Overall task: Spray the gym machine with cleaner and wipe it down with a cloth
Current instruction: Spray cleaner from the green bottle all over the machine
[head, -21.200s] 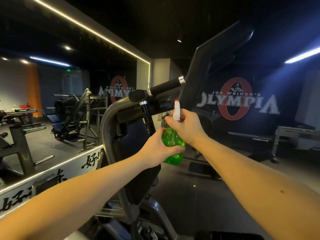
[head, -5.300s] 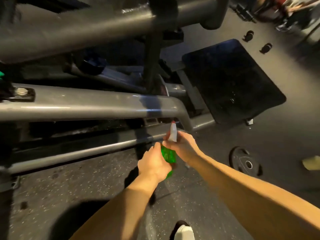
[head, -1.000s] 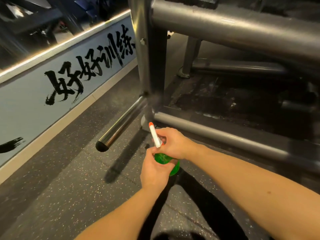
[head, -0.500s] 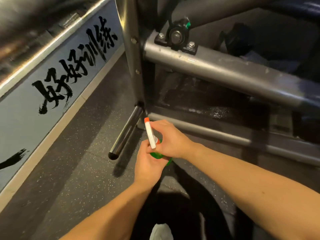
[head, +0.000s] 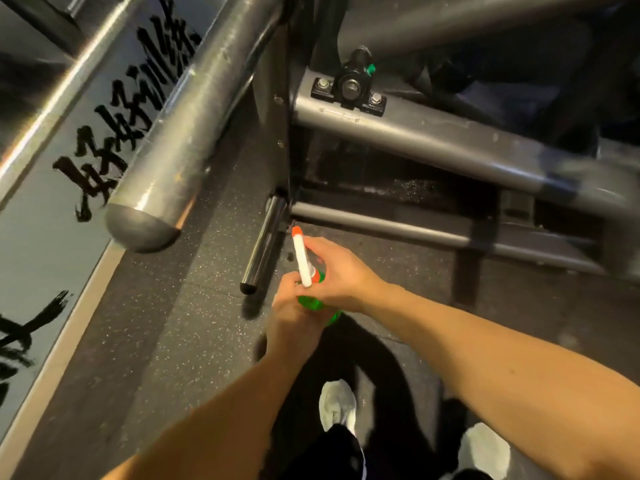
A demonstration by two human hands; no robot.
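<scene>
— While gripping the green spray bottle (head: 310, 303) from below with the left hand (head: 292, 317), does what with the right hand (head: 343, 271)?
— Clamps over the top, fingers curled at the white nozzle (head: 302, 261).
— Points where?
— Toward the chrome peg (head: 265, 244) low on the grey gym machine (head: 433, 140), near the speckled floor (head: 156, 323).

Bare forearms (head: 485, 341), black trousers (head: 341, 452), white shoes (head: 337, 405)

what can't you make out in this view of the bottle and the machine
- Head view: the spray bottle body and fill level, mostly hidden by the left hand and right hand.
- Its trigger: hidden behind the hands.
- The machine frame: right end blurred, top cut off by the picture edge.
- No cloth in view.
</scene>
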